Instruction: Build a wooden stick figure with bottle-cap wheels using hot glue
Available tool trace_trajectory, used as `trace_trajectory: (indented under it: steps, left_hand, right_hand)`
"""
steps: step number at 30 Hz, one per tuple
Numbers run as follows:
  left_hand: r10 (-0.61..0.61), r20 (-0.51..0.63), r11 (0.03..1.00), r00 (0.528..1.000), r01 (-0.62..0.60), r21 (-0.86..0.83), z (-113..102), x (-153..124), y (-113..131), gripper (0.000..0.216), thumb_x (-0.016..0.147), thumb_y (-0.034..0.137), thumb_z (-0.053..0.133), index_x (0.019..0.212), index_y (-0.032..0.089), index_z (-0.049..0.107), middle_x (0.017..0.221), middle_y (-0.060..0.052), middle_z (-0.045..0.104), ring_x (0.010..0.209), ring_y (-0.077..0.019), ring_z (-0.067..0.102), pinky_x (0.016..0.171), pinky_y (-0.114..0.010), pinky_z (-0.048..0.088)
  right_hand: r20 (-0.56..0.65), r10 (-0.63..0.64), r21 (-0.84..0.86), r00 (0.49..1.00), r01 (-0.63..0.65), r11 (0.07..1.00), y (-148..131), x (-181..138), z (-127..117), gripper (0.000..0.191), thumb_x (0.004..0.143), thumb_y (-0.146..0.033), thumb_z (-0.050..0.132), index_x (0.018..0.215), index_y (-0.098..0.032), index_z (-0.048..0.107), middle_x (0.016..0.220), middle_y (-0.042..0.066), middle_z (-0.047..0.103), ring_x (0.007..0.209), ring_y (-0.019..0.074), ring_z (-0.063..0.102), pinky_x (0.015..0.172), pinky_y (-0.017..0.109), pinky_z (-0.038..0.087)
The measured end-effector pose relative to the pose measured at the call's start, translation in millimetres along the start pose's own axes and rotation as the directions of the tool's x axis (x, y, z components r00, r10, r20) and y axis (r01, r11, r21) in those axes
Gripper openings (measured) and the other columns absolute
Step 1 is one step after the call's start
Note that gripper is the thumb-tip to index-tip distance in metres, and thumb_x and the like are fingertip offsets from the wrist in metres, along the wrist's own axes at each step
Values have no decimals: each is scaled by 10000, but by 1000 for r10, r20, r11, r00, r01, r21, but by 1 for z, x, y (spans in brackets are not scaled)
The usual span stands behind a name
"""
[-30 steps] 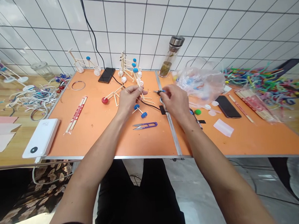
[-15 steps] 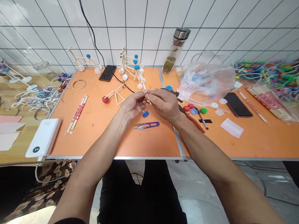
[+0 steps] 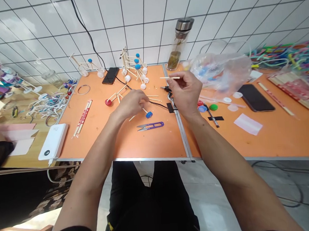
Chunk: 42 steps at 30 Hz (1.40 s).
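My right hand [image 3: 186, 92] is raised over the metal seam and pinches a short wooden stick [image 3: 170, 77], held nearly level. Low over the orange tabletop, my left hand [image 3: 133, 103] has curled fingers, and what lies between its fingertips is hidden. Just beside those fingertips is a blue cap [image 3: 149, 114] with a thin stick joined to it. Purple thread snips [image 3: 150, 126] lie in front of the cap. Behind the left hand is a stick frame with a red ball [image 3: 108, 102], partly covered by the hand.
At the wall stand stick models with blue balls [image 3: 137, 66] and a glass bottle [image 3: 177, 44]. Phones [image 3: 110, 75], a white power bank [image 3: 53, 142], wrapped chopsticks [image 3: 82, 118], a plastic bag [image 3: 220, 73] and a green cap [image 3: 213, 107] lie around. A black cable [image 3: 86, 32] runs down onto the table.
My hands, together before, have parted. The right hand has moved right and up with the wooden stick; the left has lowered toward the blue cap. The view has shifted slightly.
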<state>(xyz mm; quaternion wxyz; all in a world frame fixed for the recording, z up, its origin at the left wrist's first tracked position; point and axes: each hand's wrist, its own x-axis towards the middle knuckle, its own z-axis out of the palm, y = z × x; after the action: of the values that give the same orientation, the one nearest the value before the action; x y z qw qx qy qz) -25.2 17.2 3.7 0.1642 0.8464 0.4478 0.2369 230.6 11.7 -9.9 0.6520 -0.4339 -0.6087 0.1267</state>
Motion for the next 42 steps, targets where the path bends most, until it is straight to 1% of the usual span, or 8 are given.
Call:
trace_trajectory:
  steps: [7,15,18,22,26,32,38,42]
  left_hand:
    - [67,307,948,949,-156,277,12,6,14,310,933,9,755,1034,223,956,1276,-146,857,1272,-348,733,1097,-425,565]
    - [146,422,905,895,-293,308,16,12,4,303,965,11,714,973,199,952,1133,-144,860,1184,-341,731,998,-414,535]
    - [136,352,929,926,-243,281,12,13,-1,257,958,43,732,916,190,938,1077,-146,862,1138,-338,751,976,-414,537]
    - [-36,103,998,994,30,62,-2,9,-9,223,878,105,750,715,222,845,790,-58,767,819,-247,692,782,-382,469]
    - [-367,-63,861,928,313,-400,-15,4,-12,103,775,271,869,693,213,847,676,-25,719,660,-189,629,657,-336,453]
    - [-537,-75,548,840,280,-788,-9,-2,-14,195,612,308,1001,685,183,871,718,-55,765,677,-150,634,662,-287,524]
    - [-595,-13,415,804,293,-861,3,-9,-16,260,606,288,1095,742,178,902,739,-48,781,686,-132,658,657,-251,522]
    - [-647,68,317,760,349,-882,9,-13,-12,138,703,164,1013,798,164,913,766,-39,796,706,-142,701,676,-261,581]
  right_hand:
    - [28,109,192,994,-112,975,10,3,8,102,989,-356,869,1045,-293,811,846,-14,800,733,209,798,704,355,681]
    - [102,334,255,937,-349,902,-3,9,4,133,918,-157,820,948,-280,779,814,-21,800,707,197,811,694,350,711]
    - [131,374,282,918,-396,874,-5,10,2,146,912,-168,855,931,-282,764,795,-25,791,722,199,819,703,348,713]
    - [150,398,316,905,-425,848,-5,10,0,159,910,-192,893,925,-282,763,820,-17,811,753,188,825,718,326,691]
    - [175,454,353,874,-486,800,-7,9,-2,169,912,-235,921,947,-282,763,947,2,884,800,160,820,724,285,660]
    - [262,432,255,863,-494,831,-15,2,-5,156,935,-228,888,992,-280,753,985,20,913,888,192,855,809,319,689]
    - [395,351,113,849,-424,899,-19,-6,-5,117,963,-225,872,1022,-265,779,982,41,904,987,244,892,998,427,724]
    - [424,353,75,834,-421,904,-15,-10,-2,105,964,-220,871,1025,-264,797,994,49,904,1030,268,905,1045,462,732]
